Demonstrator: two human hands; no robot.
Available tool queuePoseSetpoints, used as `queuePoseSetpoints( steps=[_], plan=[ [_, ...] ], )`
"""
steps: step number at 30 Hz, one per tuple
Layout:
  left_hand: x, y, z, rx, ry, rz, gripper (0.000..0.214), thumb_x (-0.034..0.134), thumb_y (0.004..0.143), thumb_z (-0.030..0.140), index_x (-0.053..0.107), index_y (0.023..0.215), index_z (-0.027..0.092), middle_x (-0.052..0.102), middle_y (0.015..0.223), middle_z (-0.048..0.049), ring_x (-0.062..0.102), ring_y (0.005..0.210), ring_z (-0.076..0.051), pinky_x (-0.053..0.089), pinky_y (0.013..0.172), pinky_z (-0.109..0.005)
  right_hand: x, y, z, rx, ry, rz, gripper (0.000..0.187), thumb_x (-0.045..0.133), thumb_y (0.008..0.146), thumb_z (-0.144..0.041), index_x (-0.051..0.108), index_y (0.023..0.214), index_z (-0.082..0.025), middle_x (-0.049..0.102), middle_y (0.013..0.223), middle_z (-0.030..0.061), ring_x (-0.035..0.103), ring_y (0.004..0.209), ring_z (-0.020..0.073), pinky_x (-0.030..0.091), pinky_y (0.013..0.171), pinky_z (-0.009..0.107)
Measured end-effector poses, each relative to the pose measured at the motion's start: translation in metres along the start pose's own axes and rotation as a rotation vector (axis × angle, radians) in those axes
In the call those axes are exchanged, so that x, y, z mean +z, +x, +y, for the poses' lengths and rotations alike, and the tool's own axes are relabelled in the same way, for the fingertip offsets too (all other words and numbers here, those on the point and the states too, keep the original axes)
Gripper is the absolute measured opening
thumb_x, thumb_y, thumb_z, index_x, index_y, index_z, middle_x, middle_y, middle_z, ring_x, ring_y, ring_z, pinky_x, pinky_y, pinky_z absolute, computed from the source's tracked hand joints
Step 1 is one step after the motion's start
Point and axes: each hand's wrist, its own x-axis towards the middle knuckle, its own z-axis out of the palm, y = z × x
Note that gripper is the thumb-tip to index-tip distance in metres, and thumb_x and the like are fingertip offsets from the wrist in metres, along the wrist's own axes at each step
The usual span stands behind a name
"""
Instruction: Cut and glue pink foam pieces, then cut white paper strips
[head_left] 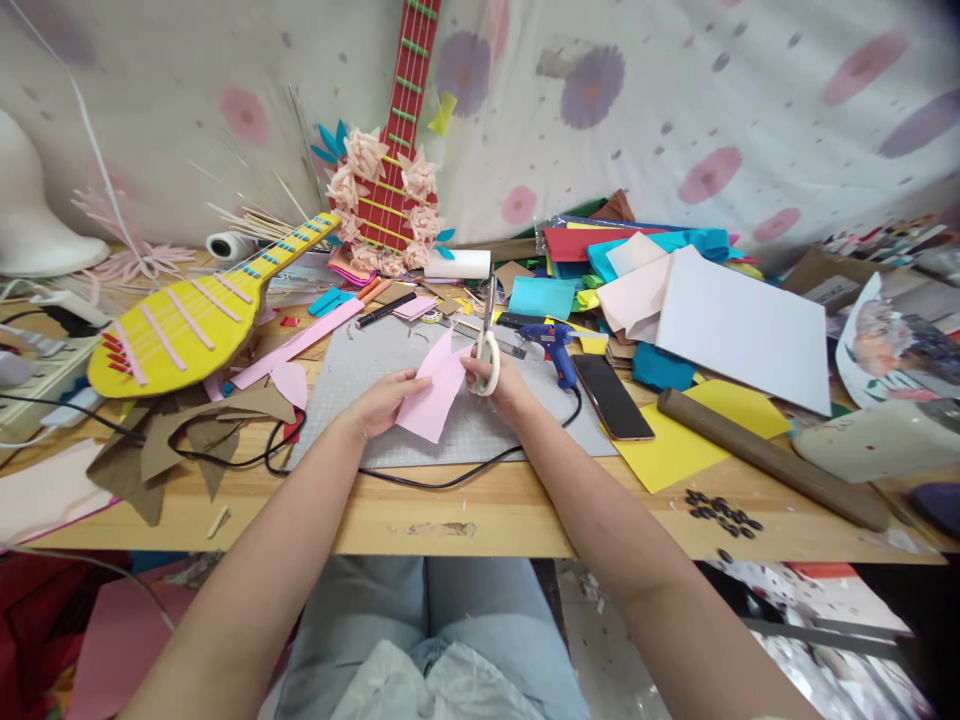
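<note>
My left hand (390,400) is closed on the left edge of a piece of pink paper (436,392), thumb on top. The paper's upper edge has a notch in it, and its right side reaches my other hand. In my right hand (501,385) is a pair of scissors (489,360) with white handles. The blades point up and away, beside the paper rather than across it. Fingers of my right hand also seem to touch the paper's right edge. Both hands are above a grey cutting mat (345,380).
A blue glue gun (555,350) and a black phone (611,395) lie right of my hands; the gun's black cable (442,484) crosses the mat's front. A yellow paper-craft instrument (180,325) is left, a red flowered one (386,200) behind. Dark beads (721,512) sit front right.
</note>
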Motion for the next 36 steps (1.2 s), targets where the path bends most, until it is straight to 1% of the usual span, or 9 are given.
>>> queuePoseSetpoints(
  steps=[3, 6, 11, 15, 19, 26, 30, 33, 36],
  plan=[
    [-0.008, -0.001, 0.002, 0.029, 0.157, -0.011, 0.023, 0.071, 0.062, 0.024, 0.060, 0.080, 0.013, 0.062, 0.072, -0.0026, 0.059, 0.061, -0.013, 0.049, 0.053, -0.025, -0.004, 0.003, 0.001, -0.039, 0.034, 0.098, 0.039, 0.072, 0.052, -0.038, 0.046, 0.074, -0.018, 0.047, 0.049, -0.0060, 0.041, 0.044, 0.0075, 0.030, 0.042, 0.021],
    [-0.015, 0.000, 0.003, 0.106, 0.272, -0.001, 0.028, 0.074, 0.059, 0.030, 0.058, 0.074, 0.013, 0.061, 0.071, -0.0027, 0.059, 0.064, -0.016, 0.051, 0.056, -0.030, -0.009, 0.005, -0.002, -0.073, -0.022, 0.129, 0.038, 0.071, 0.052, -0.038, 0.045, 0.073, -0.018, 0.048, 0.050, -0.0059, 0.041, 0.044, 0.0072, 0.031, 0.042, 0.022],
    [-0.022, 0.013, -0.002, 0.449, 0.371, 0.296, 0.031, 0.072, 0.056, 0.034, 0.058, 0.073, 0.013, 0.059, 0.066, -0.0001, 0.055, 0.058, -0.012, 0.047, 0.053, -0.026, -0.011, 0.002, -0.009, -0.099, -0.192, 0.106, 0.039, 0.070, 0.055, -0.042, 0.046, 0.073, -0.019, 0.052, 0.057, -0.0038, 0.044, 0.047, 0.0078, 0.033, 0.043, 0.022],
    [-0.022, 0.018, -0.006, 0.609, 0.437, 0.370, 0.025, 0.068, 0.061, 0.035, 0.058, 0.071, 0.014, 0.056, 0.063, 0.0017, 0.052, 0.057, -0.011, 0.045, 0.054, -0.024, -0.004, -0.001, -0.006, -0.090, -0.271, 0.047, 0.040, 0.071, 0.053, -0.041, 0.046, 0.073, -0.019, 0.058, 0.069, -0.0005, 0.047, 0.052, 0.0083, 0.037, 0.048, 0.023],
    [-0.014, 0.016, -0.007, 0.593, 0.373, 0.316, 0.028, 0.068, 0.060, 0.036, 0.057, 0.073, 0.014, 0.057, 0.065, 0.0016, 0.052, 0.058, -0.011, 0.048, 0.055, -0.025, 0.003, 0.002, 0.007, -0.109, -0.296, 0.016, 0.042, 0.073, 0.049, -0.039, 0.046, 0.074, -0.019, 0.058, 0.072, -0.0005, 0.051, 0.059, 0.0105, 0.041, 0.054, 0.026],
    [0.002, 0.012, -0.010, 0.412, 0.146, 0.183, 0.042, 0.076, 0.051, 0.034, 0.058, 0.082, 0.013, 0.063, 0.081, -0.0031, 0.060, 0.072, -0.016, 0.053, 0.066, -0.034, 0.006, 0.007, 0.014, -0.101, -0.211, 0.069, 0.050, 0.075, 0.045, -0.041, 0.042, 0.078, -0.020, 0.053, 0.066, -0.0031, 0.052, 0.061, 0.0117, 0.041, 0.057, 0.027],
    [0.006, 0.013, -0.013, 0.364, 0.073, 0.214, 0.047, 0.077, 0.050, 0.031, 0.060, 0.088, 0.010, 0.065, 0.083, -0.0062, 0.060, 0.073, -0.017, 0.052, 0.069, -0.035, 0.008, 0.003, 0.008, -0.120, -0.265, 0.036, 0.049, 0.073, 0.047, -0.045, 0.041, 0.076, -0.020, 0.052, 0.066, -0.0031, 0.049, 0.060, 0.0109, 0.039, 0.055, 0.025],
    [0.001, 0.015, -0.011, 0.467, 0.050, 0.313, 0.043, 0.075, 0.052, 0.031, 0.059, 0.087, 0.011, 0.064, 0.083, -0.0054, 0.060, 0.074, -0.016, 0.052, 0.070, -0.034, -0.003, -0.001, -0.004, -0.130, -0.457, -0.080, 0.041, 0.064, 0.059, -0.052, 0.044, 0.073, -0.019, 0.053, 0.066, -0.0021, 0.047, 0.060, 0.0109, 0.036, 0.055, 0.025],
    [-0.010, 0.016, -0.006, 0.606, 0.088, 0.420, 0.039, 0.072, 0.056, 0.030, 0.057, 0.088, 0.013, 0.062, 0.085, -0.0039, 0.059, 0.076, -0.014, 0.051, 0.070, -0.030, -0.024, -0.004, -0.020, -0.165, -0.878, -0.180, 0.038, 0.060, 0.062, -0.055, 0.051, 0.069, -0.018, 0.053, 0.066, -0.0023, 0.044, 0.061, 0.0107, 0.030, 0.055, 0.023]
  ],
)
